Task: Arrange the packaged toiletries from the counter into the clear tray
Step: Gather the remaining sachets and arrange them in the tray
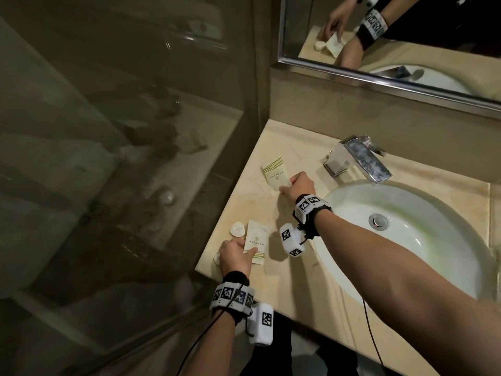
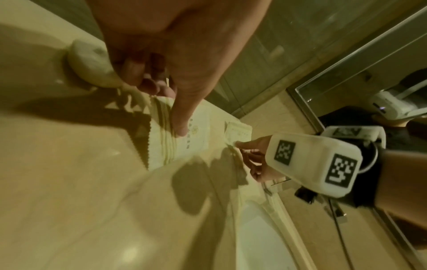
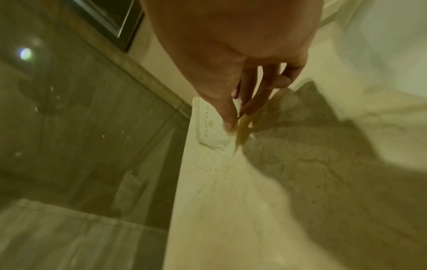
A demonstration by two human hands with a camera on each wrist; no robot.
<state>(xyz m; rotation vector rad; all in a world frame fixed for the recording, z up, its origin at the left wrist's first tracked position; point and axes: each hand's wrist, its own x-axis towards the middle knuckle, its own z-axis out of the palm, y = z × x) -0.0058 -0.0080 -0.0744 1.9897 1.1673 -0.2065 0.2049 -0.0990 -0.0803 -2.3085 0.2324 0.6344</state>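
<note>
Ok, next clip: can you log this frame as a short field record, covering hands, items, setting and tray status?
setting: marble counter beside a white sink, chrome faucet, mirror above
left hand: pinches the near sachet at its edge
right hand: pinches a corner of the far sachet
other items: round white soap beside the near sachet; another small white piece by the left hand
clear tray: not in view
progress: both sachets on the counter

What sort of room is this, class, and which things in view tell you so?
Probably a hotel bathroom: a white sink set into a marble counter, a chrome tap, a wall mirror, and packaged toiletries.
</note>
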